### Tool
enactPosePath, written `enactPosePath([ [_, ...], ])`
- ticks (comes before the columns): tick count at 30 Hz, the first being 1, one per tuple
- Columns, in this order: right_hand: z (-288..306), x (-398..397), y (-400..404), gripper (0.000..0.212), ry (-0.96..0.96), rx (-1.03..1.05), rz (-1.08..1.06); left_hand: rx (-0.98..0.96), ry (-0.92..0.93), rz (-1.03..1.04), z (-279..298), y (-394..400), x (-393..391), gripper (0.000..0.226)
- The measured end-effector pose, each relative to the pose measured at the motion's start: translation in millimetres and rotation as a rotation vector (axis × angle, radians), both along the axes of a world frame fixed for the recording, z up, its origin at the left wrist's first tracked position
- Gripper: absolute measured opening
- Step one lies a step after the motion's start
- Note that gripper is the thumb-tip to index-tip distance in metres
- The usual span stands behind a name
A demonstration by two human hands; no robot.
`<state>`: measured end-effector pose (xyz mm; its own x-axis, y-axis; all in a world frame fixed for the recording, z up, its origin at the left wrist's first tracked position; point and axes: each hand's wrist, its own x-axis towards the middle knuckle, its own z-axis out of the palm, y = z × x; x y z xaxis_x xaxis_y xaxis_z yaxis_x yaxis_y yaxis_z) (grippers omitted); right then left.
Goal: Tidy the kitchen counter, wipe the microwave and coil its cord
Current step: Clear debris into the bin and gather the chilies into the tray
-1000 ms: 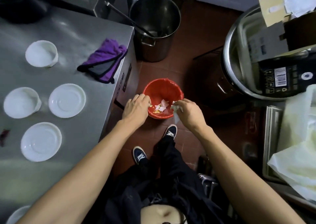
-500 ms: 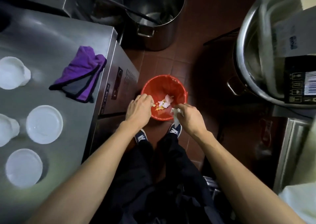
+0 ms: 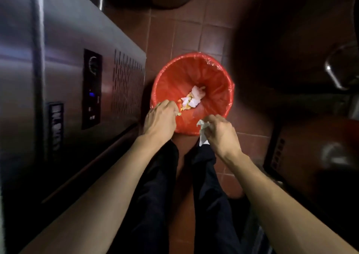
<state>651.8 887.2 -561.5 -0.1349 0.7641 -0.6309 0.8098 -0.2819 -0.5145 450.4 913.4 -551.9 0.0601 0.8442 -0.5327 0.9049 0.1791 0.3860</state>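
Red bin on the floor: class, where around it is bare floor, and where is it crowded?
Bare tiles lie beyond the red bin, toward the top. The steel cabinet borders its left. The near rim is crowded: left hand, right hand holding a white tissue.

Dim, softly blurred wide-angle view with deep shadows and bowed edges.

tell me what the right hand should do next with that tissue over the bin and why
Probably let go of it. The right hand pinches a crumpled white tissue at the near rim of the red bin, where tissue and food scraps already lie. Moving slightly forward first would help, since part of the tissue hangs outside the rim. The left hand is at the rim too.
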Motion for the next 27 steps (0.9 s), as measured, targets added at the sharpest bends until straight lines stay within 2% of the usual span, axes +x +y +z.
enactPosePath([
  [5,-70,0,-3,0.02,0.007,-0.077,-0.055,-0.077,0.024,-0.109,-62,-2,-3,0.018],
  [8,-94,-3,0,0.026,0.071,-0.092,-0.191,-0.102,0.044,-0.106,-92,2,-4,0.023],
  [10,-108,-5,4,0.034,0.052,-0.095,-0.27,-0.087,0.039,-0.088,-110,5,-5,0.019],
  [13,-127,-8,8,0.034,0.035,-0.122,-0.321,-0.083,0.016,-0.087,-132,7,-5,0.017],
  [19,-143,-5,3,0.041,-0.025,-0.164,-0.247,-0.064,-0.011,-0.136,-145,6,3,0.029],
  [27,-128,-2,3,0.044,-0.026,-0.152,-0.183,-0.17,0.092,-0.196,-138,-1,2,0.036],
])
